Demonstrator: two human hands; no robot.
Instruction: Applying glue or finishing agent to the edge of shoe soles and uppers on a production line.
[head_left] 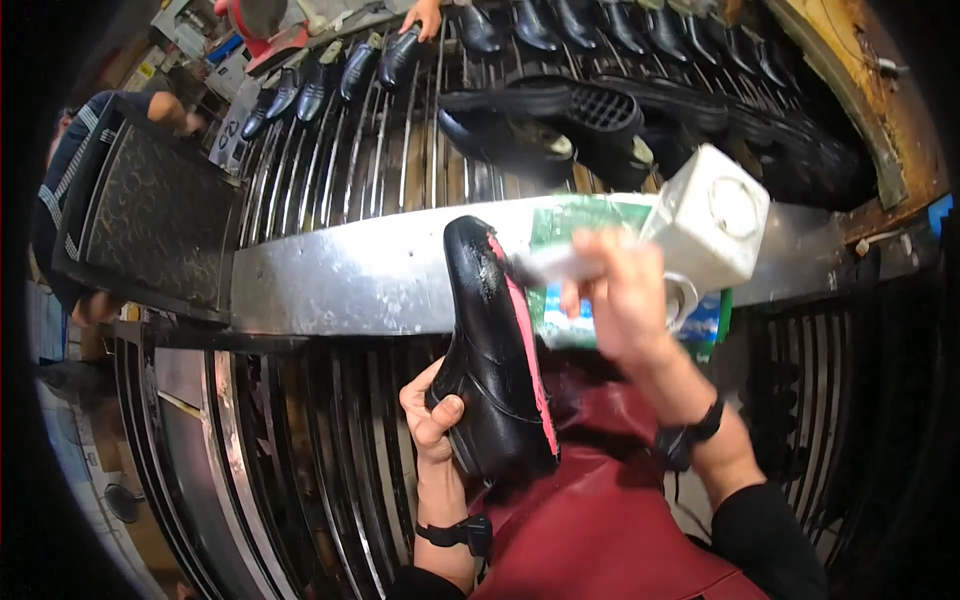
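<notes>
A black leather shoe stands on end in front of me, toe up. My left hand grips it near the heel, thumb across the black side. Along the shoe's right edge runs a bright pink band, and the toe has a wet-looking, scuffed patch. My right hand is closed around a pale-handled tool that looks like a brush, blurred by motion. Its dark tip is close to the pink band near the toe; contact is unclear. Beside that hand stands a dirty white plastic container with an opening low on its side.
A metal ledge carries a green printed sheet. Beyond it, a slatted rack holds rows of black shoes. Another person's hand touches a shoe at the far side. A dark chair back stands at left.
</notes>
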